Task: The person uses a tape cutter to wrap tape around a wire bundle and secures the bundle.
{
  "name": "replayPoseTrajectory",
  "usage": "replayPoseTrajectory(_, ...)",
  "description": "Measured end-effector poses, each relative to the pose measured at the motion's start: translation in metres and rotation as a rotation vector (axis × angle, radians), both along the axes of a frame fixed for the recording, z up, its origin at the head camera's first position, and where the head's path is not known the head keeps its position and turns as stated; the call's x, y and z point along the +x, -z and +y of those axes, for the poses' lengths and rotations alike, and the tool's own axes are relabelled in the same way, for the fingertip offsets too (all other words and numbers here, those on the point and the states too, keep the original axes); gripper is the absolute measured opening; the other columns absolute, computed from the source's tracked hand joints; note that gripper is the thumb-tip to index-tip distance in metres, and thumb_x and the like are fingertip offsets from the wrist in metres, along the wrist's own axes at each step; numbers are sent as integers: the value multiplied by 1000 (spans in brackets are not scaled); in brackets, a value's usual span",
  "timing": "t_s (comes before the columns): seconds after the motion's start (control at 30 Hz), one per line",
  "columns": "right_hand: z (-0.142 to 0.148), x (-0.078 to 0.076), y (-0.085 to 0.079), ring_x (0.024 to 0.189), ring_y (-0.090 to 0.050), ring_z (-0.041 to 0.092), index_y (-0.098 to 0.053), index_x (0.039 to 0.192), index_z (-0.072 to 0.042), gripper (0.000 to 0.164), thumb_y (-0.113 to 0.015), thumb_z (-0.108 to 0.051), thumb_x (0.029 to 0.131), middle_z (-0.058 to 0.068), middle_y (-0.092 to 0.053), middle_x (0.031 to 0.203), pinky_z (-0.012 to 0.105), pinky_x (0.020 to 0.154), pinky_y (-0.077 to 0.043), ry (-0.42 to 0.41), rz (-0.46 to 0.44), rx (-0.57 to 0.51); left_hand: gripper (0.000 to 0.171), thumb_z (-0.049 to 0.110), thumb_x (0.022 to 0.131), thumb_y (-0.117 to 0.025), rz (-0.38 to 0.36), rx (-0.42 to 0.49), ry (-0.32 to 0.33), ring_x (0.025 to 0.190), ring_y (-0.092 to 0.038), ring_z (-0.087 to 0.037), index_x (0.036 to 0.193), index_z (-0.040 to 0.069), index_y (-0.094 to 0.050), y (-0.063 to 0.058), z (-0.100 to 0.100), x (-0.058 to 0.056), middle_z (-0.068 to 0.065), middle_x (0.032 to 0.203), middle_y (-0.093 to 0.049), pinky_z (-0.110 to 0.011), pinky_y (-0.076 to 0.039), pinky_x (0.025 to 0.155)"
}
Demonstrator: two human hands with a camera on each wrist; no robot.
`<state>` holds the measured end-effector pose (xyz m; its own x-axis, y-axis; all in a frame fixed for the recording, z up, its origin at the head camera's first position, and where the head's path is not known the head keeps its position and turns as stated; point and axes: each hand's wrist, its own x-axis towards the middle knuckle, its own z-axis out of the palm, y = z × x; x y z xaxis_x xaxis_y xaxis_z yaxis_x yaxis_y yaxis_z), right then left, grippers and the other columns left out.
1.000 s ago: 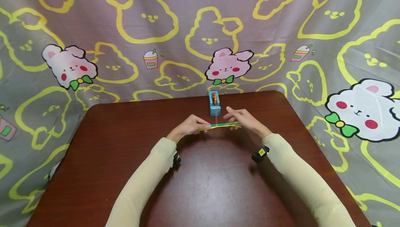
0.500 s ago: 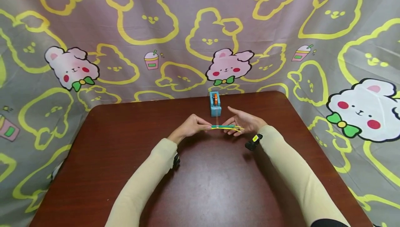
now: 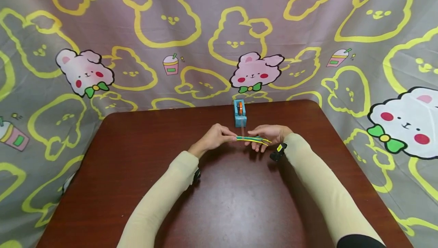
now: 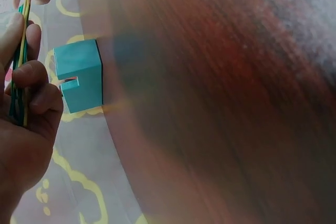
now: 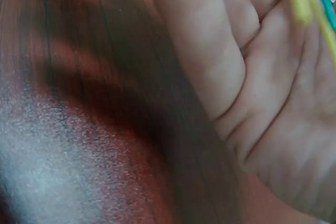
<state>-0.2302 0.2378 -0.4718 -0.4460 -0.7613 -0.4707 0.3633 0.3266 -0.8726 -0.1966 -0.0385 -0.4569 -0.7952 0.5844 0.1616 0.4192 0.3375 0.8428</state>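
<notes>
My left hand [image 3: 215,136] pinches one end of a bundle of thin green and yellow strands [image 3: 247,139], held level above the table. In the left wrist view its fingers [image 4: 31,72] wrap the bundle's lower part. A clear strip of tape [image 3: 243,130] runs from the blue tape dispenser [image 3: 240,121] to the bundle. My right hand [image 3: 273,131] is at the other end, its thumb above the strands and its fingers loosely spread below. The right wrist view has the loose yellow and green ends [image 5: 300,1] over the palm [image 5: 278,87].
The brown table [image 3: 143,157] has rounded far corners. A patterned cloth [image 3: 191,20] with bear and rabbit drawings hangs behind it and along both sides. An orange tape roll [image 3: 240,107] sits in the dispenser, near the far edge.
My right hand has turned palm upward and come under the strands' free ends, its thumb now lowered close over them. My left hand keeps its pinch. The head view has shifted slightly.
</notes>
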Motion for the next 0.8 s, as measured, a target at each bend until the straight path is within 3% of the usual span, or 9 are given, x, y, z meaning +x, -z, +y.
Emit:
replayPoseTrajectory(0.2, 0, -1, -9, 69, -67, 16, -50, 124, 24, 44, -43, -16, 109, 7, -70, 78, 32, 64, -58, -57, 1, -65, 12, 11, 87, -80, 105, -42, 0, 64, -49, -9, 97, 5, -82, -5, 2, 2, -2, 77, -70, -22, -40, 55)
replayPoseTrajectory(0.47, 0, -1, -16, 62, -58, 12, -50, 121, 24, 39, -47, -11, 108, 3, -63, 72, 28, 60, -52, -83, 122, -51, 13, 15, 87, -81, 204, -123, -32, 65, -49, -10, 99, 11, -82, -8, 3, 5, 6, 75, -67, -23, -40, 56)
replayPoseTrajectory(0.7, -1, 2, -25, 62, -53, 13, -55, 119, 22, 38, -53, -13, 105, 3, -60, 70, 31, 62, -51, -85, 236, -7, 14, 21, 89, -80, 183, -165, -29, 71, -53, -10, 100, 14, -82, -8, 1, 4, 8, 81, -70, -25, -44, 62)
replayPoseTrajectory(0.8, -3, 3, -26, 63, -53, 15, -58, 119, 20, 36, -52, -13, 106, 4, -59, 71, 34, 63, -50, -117, 316, 3, 17, 26, 92, -77, 134, -167, -29, 73, -59, -14, 102, 14, -82, -8, -3, 2, 4, 86, -74, -26, -47, 64)
